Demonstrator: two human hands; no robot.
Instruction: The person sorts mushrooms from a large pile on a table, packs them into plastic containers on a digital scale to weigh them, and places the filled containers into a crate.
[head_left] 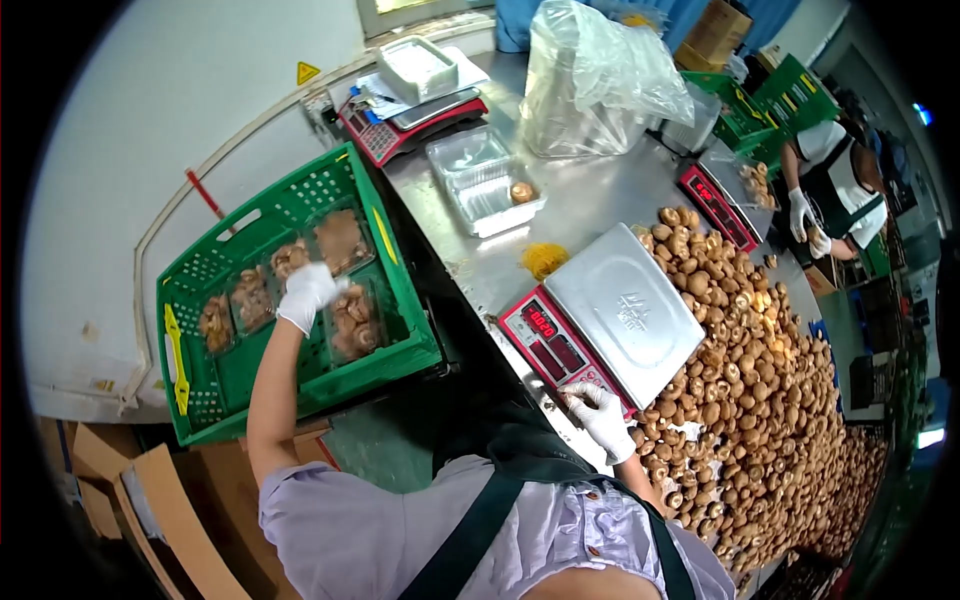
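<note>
My left hand [308, 296], in a white glove, is over the green crate [410, 322] among clear packs of mushrooms. It is nearest a mushroom pack [355, 325] at the crate's right side; blur hides its fingers and whether it grips the pack. My right hand [602, 418], also gloved, is at the front edge of the red scale [550, 340], beside its keys. Its fingers are curled together; anything between them is too small to make out. The scale's steel pan [630, 315] is bare. Its red display is lit.
Loose mushrooms [740, 390] cover the table's right side. An open clear tray [490, 190] holds one mushroom, near yellow ties [544, 260]. Behind stand another red scale [410, 120] and a bag of clear plastic [600, 85]. A co-worker [840, 190] stands at far right. Cardboard boxes [180, 500] lie lower left.
</note>
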